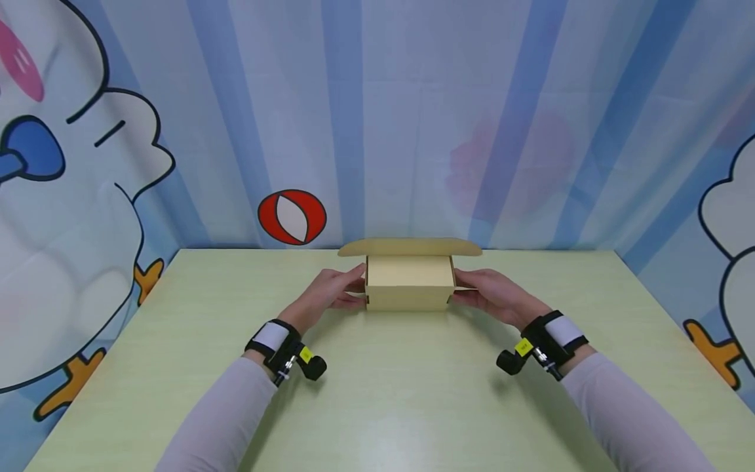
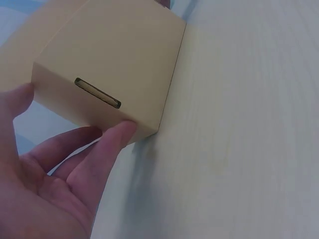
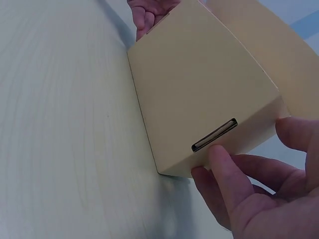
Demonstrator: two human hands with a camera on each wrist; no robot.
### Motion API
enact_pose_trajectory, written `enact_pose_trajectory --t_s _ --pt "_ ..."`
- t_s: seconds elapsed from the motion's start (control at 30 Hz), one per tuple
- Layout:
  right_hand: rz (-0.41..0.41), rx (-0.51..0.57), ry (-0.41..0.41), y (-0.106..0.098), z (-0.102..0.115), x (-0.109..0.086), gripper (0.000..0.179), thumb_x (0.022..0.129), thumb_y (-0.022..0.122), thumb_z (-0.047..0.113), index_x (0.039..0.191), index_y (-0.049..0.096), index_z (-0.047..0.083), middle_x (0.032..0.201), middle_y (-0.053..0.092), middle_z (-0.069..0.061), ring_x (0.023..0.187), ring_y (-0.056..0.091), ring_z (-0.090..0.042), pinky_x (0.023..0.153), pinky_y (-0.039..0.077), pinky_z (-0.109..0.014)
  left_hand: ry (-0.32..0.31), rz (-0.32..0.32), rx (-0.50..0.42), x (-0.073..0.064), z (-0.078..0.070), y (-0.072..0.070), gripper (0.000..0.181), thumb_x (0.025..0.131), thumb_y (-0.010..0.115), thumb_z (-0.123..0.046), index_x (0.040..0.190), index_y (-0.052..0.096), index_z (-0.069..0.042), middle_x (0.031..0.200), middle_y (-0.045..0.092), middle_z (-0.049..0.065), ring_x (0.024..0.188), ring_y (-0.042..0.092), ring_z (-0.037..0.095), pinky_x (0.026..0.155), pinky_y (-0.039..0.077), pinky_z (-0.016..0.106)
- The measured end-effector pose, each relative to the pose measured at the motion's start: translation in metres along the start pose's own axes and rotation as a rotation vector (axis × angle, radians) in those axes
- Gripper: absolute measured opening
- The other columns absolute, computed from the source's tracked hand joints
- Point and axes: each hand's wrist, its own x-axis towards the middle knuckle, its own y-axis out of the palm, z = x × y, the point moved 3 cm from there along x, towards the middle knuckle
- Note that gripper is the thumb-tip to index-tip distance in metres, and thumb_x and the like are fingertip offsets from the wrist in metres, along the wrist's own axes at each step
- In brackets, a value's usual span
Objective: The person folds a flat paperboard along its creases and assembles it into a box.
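A plain tan cardboard box (image 1: 410,283) rests on the table, its long front facing me. Its flap (image 1: 410,246) with rounded ends stands raised along the back, and a cream inner panel (image 1: 410,270) covers the top behind the front edge. The left hand (image 1: 336,290) touches the left end with thumb and fingertips spread; the right hand (image 1: 486,295) does the same at the right end. A narrow slot (image 2: 97,93) shows near the left end in the left wrist view, and a matching slot (image 3: 214,135) in the right wrist view. What lies inside is hidden.
The pale wooden table (image 1: 389,400) reaches back to a striped blue curtain (image 1: 389,131) with a red and white ball printed on it. Cartoon figures cover both side walls. Each wrist bears a strap with a small black camera (image 1: 314,367).
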Motion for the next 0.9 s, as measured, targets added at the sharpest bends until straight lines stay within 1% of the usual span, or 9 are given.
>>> enact_pose_trajectory --t_s 0.17,0.27,0.4,0.63,0.8,0.9 --pt "-0.010 -0.001 0.015 0.0003 0.0012 -0.0002 0.054 0.105 0.048 0.029 0.148 0.040 -0.003 0.114 0.067 0.005 0.101 0.068 -0.005 0.101 0.052 -0.028 -0.012 -0.011 -0.008 0.0026 0.0014 0.0005 0.068 0.092 0.056 -0.063 0.124 0.067 -0.004 0.127 0.068 0.012 0.100 0.072 0.021 0.088 0.059 0.028" --pt "-0.015 -0.005 0.028 -0.0001 0.0009 -0.0009 0.054 0.105 0.047 0.029 0.148 0.040 -0.003 0.113 0.067 0.004 0.100 0.068 -0.005 0.101 0.052 -0.027 -0.033 -0.020 -0.013 0.0039 0.0027 0.0013 0.071 0.090 0.056 -0.065 0.125 0.066 -0.004 0.127 0.068 0.012 0.100 0.072 0.020 0.085 0.059 0.027" --pt "-0.026 -0.010 0.045 -0.0004 0.0008 -0.0010 0.053 0.105 0.046 0.029 0.148 0.040 -0.003 0.116 0.067 0.002 0.100 0.068 -0.005 0.100 0.052 -0.026 -0.056 -0.032 -0.013 0.0057 0.0029 0.0024 0.072 0.089 0.056 -0.066 0.126 0.065 -0.005 0.127 0.068 0.010 0.099 0.073 0.019 0.083 0.059 0.025" --pt "-0.033 -0.014 0.060 -0.0002 0.0006 -0.0001 0.053 0.106 0.046 0.029 0.148 0.041 -0.003 0.120 0.065 -0.001 0.100 0.067 -0.005 0.096 0.054 -0.022 -0.066 -0.056 0.003 0.0067 0.0005 0.0038 0.075 0.090 0.054 -0.068 0.127 0.064 -0.004 0.126 0.069 0.011 0.093 0.074 0.016 0.077 0.059 0.022" --pt "-0.033 -0.017 0.054 -0.0012 -0.0004 0.0025 0.052 0.106 0.046 0.028 0.147 0.041 -0.003 0.121 0.065 -0.003 0.101 0.068 -0.006 0.100 0.053 -0.026 -0.078 -0.080 0.023 0.0061 -0.0008 0.0049 0.075 0.090 0.052 -0.068 0.128 0.064 -0.005 0.125 0.070 0.012 0.087 0.074 0.014 0.075 0.059 0.022" --pt "-0.032 -0.017 0.047 -0.0021 -0.0028 0.0038 0.052 0.106 0.046 0.028 0.147 0.041 -0.003 0.123 0.065 -0.006 0.101 0.068 -0.007 0.103 0.051 -0.030 -0.079 -0.090 0.040 0.0059 0.0001 0.0061 0.076 0.090 0.051 -0.069 0.128 0.063 -0.004 0.125 0.069 0.011 0.086 0.074 0.015 0.076 0.059 0.023"
